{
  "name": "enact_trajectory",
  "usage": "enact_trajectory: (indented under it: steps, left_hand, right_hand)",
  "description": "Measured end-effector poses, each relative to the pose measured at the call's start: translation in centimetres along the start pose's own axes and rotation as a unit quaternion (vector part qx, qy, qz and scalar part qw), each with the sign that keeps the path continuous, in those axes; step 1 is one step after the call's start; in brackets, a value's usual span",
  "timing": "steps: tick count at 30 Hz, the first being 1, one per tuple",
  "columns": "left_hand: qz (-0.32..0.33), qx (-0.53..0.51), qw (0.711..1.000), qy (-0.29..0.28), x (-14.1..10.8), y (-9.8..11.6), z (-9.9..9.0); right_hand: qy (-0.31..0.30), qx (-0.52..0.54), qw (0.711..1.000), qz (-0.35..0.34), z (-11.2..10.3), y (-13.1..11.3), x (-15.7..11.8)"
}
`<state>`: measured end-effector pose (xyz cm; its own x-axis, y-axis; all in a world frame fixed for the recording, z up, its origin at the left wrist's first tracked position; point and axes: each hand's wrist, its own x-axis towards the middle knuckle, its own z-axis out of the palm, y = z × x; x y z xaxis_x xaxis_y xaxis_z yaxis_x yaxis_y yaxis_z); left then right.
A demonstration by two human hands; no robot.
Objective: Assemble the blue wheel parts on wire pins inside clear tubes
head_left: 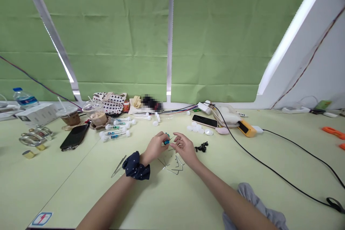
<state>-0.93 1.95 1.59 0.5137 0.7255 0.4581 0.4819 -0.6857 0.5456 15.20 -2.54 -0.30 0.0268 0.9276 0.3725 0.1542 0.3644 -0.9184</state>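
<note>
I have a small blue part (166, 139) pinched between the thumb and fingers of my left hand (157, 146), above the middle of the pale green table (88, 194). It looks knobbly and glossy, bright blue with darker patches, and the fingers cover much of it. Its visible side faces my right hand (184, 147); with so much covered, I cannot make out its long axis.

A thin rod (173, 138) shows between the part and my right fingertips, slanting up and away to the right. My right thumb and index finger stand slightly apart around it, and I cannot tell whether they actually grip it.

Below the hands I see loose L-shaped metal rods (177, 170) pointing in various directions. A small black part (202, 146) lies just right of my right hand.

For markings, I get a red emblem in a blue border on the sticker (42, 219) at the near left edge. The water bottle (24, 97) wears a blue label, but its print is too small for me to read.
</note>
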Motion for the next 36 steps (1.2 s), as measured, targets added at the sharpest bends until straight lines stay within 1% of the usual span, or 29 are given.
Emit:
enact_trajectory:
  steps: [3, 5, 6, 8, 9, 10, 11, 12, 13, 14, 15, 16, 18, 21, 25, 29, 31, 33, 34, 36]
  left_hand:
    - [0.021, 0.040, 0.998, -0.035, 0.6, 1.0, 0.5]
    - [0.042, 0.029, 0.996, -0.070, 1.4, 1.6, 0.5]
    - [0.055, 0.010, 0.993, -0.099, 1.9, 1.6, 0.3]
    - [0.072, -0.038, 0.983, -0.164, 3.4, 1.1, -0.3]
    - [0.073, -0.055, 0.978, -0.188, 4.4, 0.5, -0.5]
    - [0.066, -0.053, 0.978, -0.192, 5.4, -0.4, -0.8]
    - [0.053, -0.023, 0.984, -0.167, 6.5, -1.4, -0.9]
    - [0.040, 0.034, 0.990, -0.133, 7.7, -2.6, -0.9]
    - [0.016, 0.113, 0.989, -0.097, 8.8, -3.8, -0.7]
    - [-0.024, 0.202, 0.977, -0.064, 9.8, -4.9, -0.5]
    - [-0.062, 0.279, 0.957, -0.047, 10.7, -6.0, -0.2]
    - [-0.077, 0.305, 0.948, -0.039, 11.5, -6.9, 0.1]
    - [-0.089, 0.331, 0.939, -0.036, 12.6, -8.2, 0.8]
    - [-0.086, 0.346, 0.933, -0.041, 13.4, -9.2, 1.5]
    - [-0.077, 0.360, 0.929, -0.046, 13.4, -9.2, 1.8]
    - [-0.047, 0.359, 0.931, -0.052, 12.5, -8.0, 1.0]
    - [-0.008, 0.340, 0.940, -0.037, 10.9, -6.8, 0.1]
    - [0.032, 0.303, 0.952, -0.019, 8.5, -5.2, -0.9]
    - [0.041, 0.287, 0.957, -0.012, 7.0, -4.4, -1.4]
    - [0.037, 0.265, 0.964, 0.003, 3.9, -2.7, -2.1]
  right_hand:
    - [0.029, 0.056, 0.998, 0.014, -0.3, 0.1, 0.3]
    - [0.056, 0.086, 0.994, 0.029, -0.7, 0.1, 0.5]
    - [0.072, 0.099, 0.992, 0.036, -1.0, 0.1, 0.7]
    - [0.105, 0.122, 0.986, 0.043, -1.6, 0.1, 1.2]
    - [0.121, 0.131, 0.983, 0.043, -2.0, 0.2, 1.4]
    - [0.136, 0.137, 0.980, 0.043, -2.3, 0.3, 1.6]
    - [0.149, 0.140, 0.978, 0.042, -2.5, 0.5, 1.8]
    - [0.158, 0.141, 0.977, 0.041, -2.7, 0.6, 2.0]
    - [0.165, 0.140, 0.976, 0.040, -2.9, 0.7, 2.1]
    - [0.169, 0.138, 0.975, 0.038, -3.0, 0.8, 2.2]
    - [0.171, 0.135, 0.975, 0.037, -3.1, 0.9, 2.3]
    - [0.172, 0.132, 0.975, 0.035, -3.1, 1.0, 2.4]
    - [0.174, 0.127, 0.976, 0.033, -3.1, 0.9, 2.5]
    - [0.182, 0.121, 0.975, 0.028, -3.1, 0.8, 2.5]
    - [0.215, 0.122, 0.969, 0.025, -3.3, 0.7, 2.5]
    - [0.273, 0.154, 0.949, 0.031, -4.0, 0.9, 2.9]
    - [0.300, 0.185, 0.935, 0.030, -4.4, 1.0, 3.2]
    - [0.307, 0.231, 0.923, 0.022, -4.9, 1.1, 3.5]
    - [0.306, 0.255, 0.917, 0.018, -5.1, 1.1, 3.7]
    - [0.298, 0.297, 0.907, 0.014, -5.2, 0.9, 3.8]
